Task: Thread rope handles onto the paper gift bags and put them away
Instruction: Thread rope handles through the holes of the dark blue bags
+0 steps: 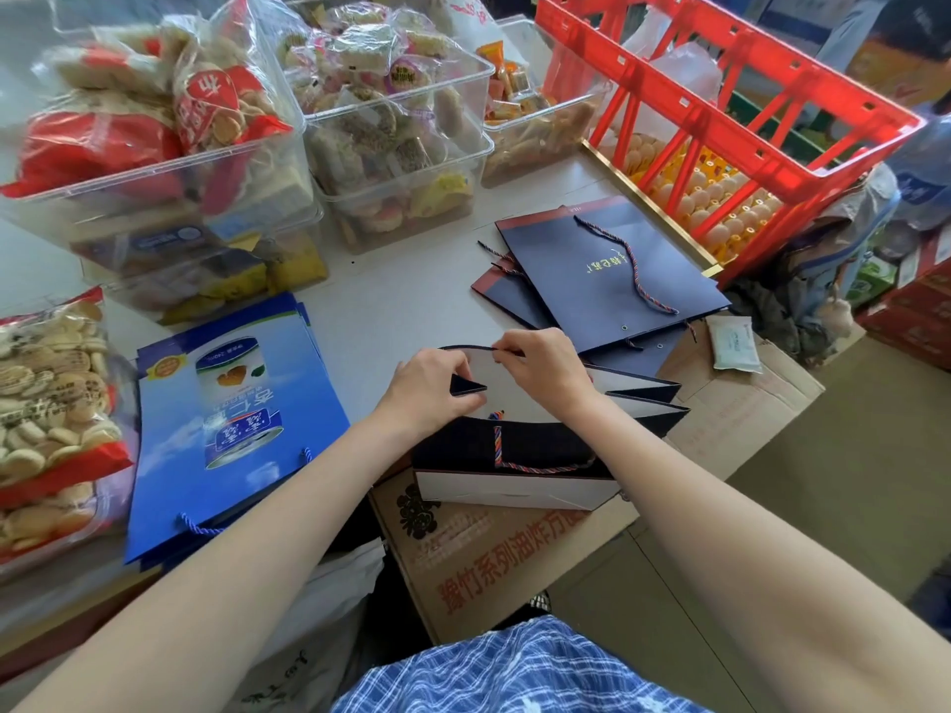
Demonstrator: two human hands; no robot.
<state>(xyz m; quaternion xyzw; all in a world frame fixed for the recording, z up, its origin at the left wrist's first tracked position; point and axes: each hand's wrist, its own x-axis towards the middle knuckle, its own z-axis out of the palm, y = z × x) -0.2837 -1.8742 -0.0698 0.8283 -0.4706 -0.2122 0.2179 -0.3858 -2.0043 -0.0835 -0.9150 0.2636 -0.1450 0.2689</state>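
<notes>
A dark navy paper gift bag (535, 447) stands open at the table's near edge, its white inside showing. A braided red-and-blue rope handle (520, 463) hangs on its near wall. My left hand (437, 385) grips the bag's left folded side. My right hand (543, 360) pinches the far rim, where a rope end may sit between the fingers. Behind, several flat navy bags (607, 280) lie stacked, the top one with a rope handle (635, 272) across it.
Blue printed gift bags (231, 424) lie flat at the left. Clear bins of packaged snacks (170, 162) fill the back of the table. A red crate (731, 110) sits over egg trays at the right. A cardboard box (504, 548) stands below the bag.
</notes>
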